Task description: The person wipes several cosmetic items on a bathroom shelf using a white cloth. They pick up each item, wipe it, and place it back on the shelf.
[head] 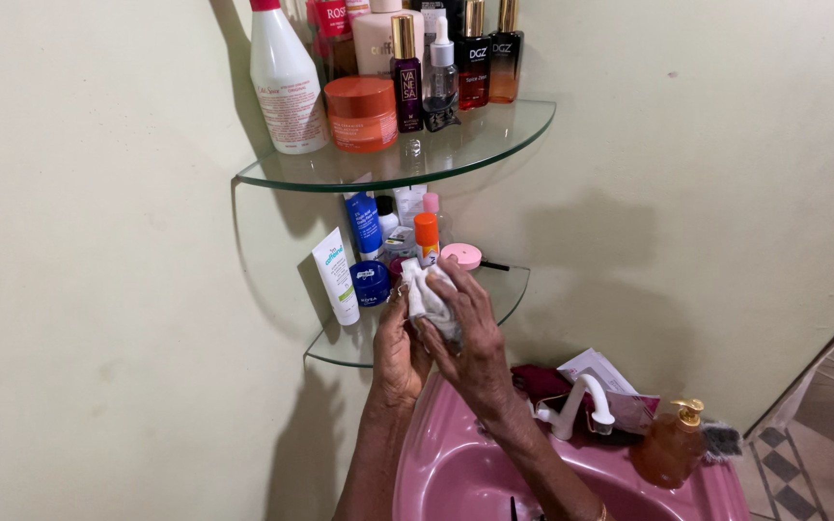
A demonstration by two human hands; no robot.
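Both my hands are raised in front of the lower glass corner shelf [514, 289], above the pink sink [436, 473]. My left hand [398, 352] and my right hand [470, 333] are closed together around a crumpled white cloth [427, 294], which sticks up between the fingers. Whether something is wrapped inside the cloth is hidden. Just behind the hands on that shelf stand a white tube [337, 275], a small blue jar [371, 283], a blue bottle [364, 222], an orange-capped bottle [426, 236] and a pink round lid [461, 255].
An upper glass shelf [407, 159] carries a white bottle [285, 82], an orange jar [361, 114] and several perfume bottles. A white tap [581, 405], an amber pump bottle [670, 446] and paper packets sit on the sink's rim. Tiled floor shows at the right.
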